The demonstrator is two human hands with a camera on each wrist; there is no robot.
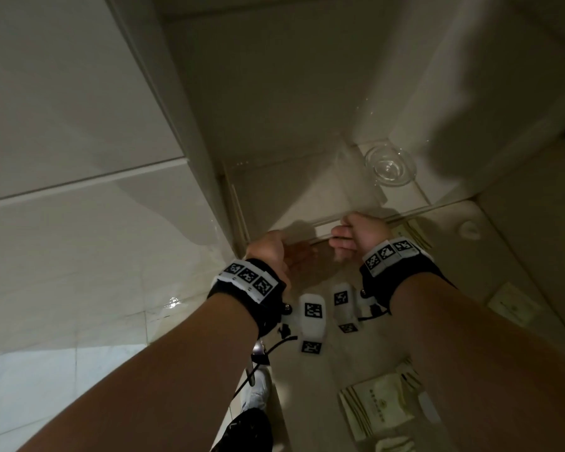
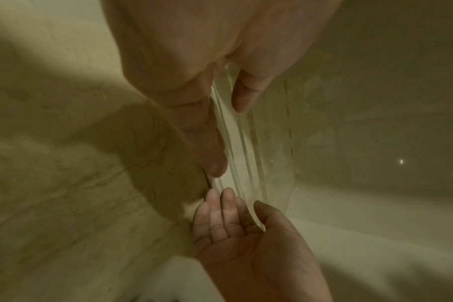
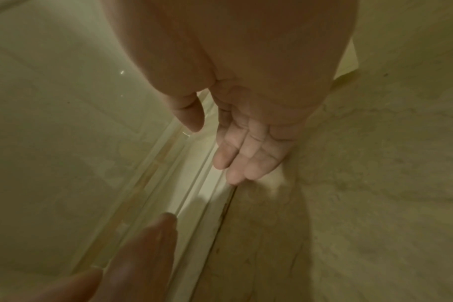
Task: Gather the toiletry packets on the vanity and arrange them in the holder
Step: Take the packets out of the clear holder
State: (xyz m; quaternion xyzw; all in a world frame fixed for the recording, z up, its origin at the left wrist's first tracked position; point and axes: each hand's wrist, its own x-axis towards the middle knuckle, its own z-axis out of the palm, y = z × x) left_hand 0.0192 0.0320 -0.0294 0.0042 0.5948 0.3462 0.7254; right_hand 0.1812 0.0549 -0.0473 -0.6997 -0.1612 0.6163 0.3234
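Note:
A clear acrylic holder (image 1: 323, 228) stands on the beige stone vanity (image 1: 463, 275) at the back corner, against the wall. My left hand (image 1: 274, 251) holds its left end. In the left wrist view the left hand (image 2: 228, 139) has the thumb on one side of the clear wall (image 2: 246, 155) and the fingers on the other. My right hand (image 1: 353, 231) grips the right end, and its thumb and fingers (image 3: 236, 161) straddle the clear wall (image 3: 168, 183). Pale green toiletry packets lie apart: a stack (image 1: 379, 409) near the front, one (image 1: 512, 305) at right, more (image 1: 413, 231) behind my right wrist.
A clear glass dish (image 1: 390, 166) shows at the back right, and a small white round knob (image 1: 469, 229) sits on the vanity. Glossy wall tiles (image 1: 79, 158) fill the left. Below the vanity's left edge I see the floor and a white shoe (image 1: 258, 389).

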